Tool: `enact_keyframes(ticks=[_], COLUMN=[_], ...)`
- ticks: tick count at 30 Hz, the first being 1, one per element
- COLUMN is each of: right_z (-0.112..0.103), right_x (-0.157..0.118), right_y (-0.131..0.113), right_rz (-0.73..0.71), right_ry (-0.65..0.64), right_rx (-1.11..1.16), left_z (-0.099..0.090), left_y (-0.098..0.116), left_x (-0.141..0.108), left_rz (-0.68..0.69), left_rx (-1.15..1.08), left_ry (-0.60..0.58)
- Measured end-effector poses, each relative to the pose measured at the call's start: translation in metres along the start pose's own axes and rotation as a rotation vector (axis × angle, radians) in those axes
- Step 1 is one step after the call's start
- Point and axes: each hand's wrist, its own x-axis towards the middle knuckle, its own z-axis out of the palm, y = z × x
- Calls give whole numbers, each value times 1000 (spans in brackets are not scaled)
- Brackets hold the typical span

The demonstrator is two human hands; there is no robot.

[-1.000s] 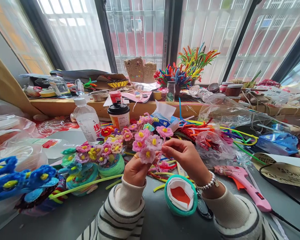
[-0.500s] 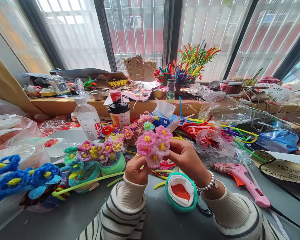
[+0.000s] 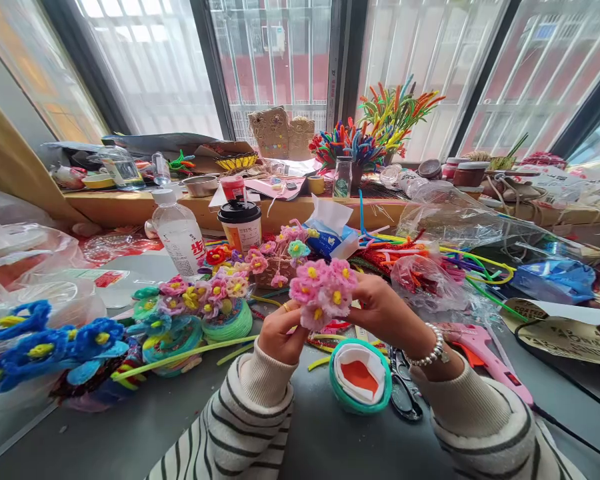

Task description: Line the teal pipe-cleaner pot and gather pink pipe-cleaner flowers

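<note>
A bunch of fuzzy pink flowers (image 3: 323,292) with yellow centres, made of pipe cleaners, is held up between my two hands. My left hand (image 3: 281,335) is closed at the lower left of the bunch, its stems hidden behind the fingers. On the other side my right hand (image 3: 383,307) pinches the right edge of the blossoms. Below them on the table stands a small pot wrapped in teal yarn (image 3: 336,393), with white lining and an orange-red inside. Black-handled scissors (image 3: 405,397) lie just right of the pot.
A pink glue gun (image 3: 495,363) lies at the right with its cord. Blue pipe-cleaner flowers (image 3: 40,350) and yarn-wrapped pots (image 3: 227,323) of flowers fill the left. Behind stand a water bottle (image 3: 177,233), a lidded cup (image 3: 241,230) and loose pipe cleaners (image 3: 405,257).
The flower bunch and both hands have shifted slightly to the right, and the bunch has turned a little. More of the scissors shows beside the pot.
</note>
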Motion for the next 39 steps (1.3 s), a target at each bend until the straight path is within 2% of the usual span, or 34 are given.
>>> enact_keyframes(ticks=[4,10,13,15,18,22,26,31,34,39], right_z=[9,16,21,23,22,11,4,10,23,52], right_x=[0,-2,-1,1,5,16,38,64,66,61], right_y=[5,9,9,8,8,21,46,59,53,42], right_rz=[-10,66,60,27,9,139,269,247,155,32], right_ry=[59,99,99,101,82,10,92,121,39,-131], right_rx=[-18,-15,27,63,99,145,-24,-186,-286,-416], left_z=[3,7,7,5,3,0,0,-2,-3,-3], left_y=[-1,-10,-13,-13,-11,-6,0,3,4,5], left_x=[0,-5,-7,-8,-10,-6,2,6,8,10], left_rz=[-24,-295,-304,-320,-357,-435,-460,-479,-487,-500], left_rx=[-76,-245,-207,-131,-21,15,-95,-104,-132,-92], left_ry=[-20,-48,-66,1,161,412,643,777,833,851])
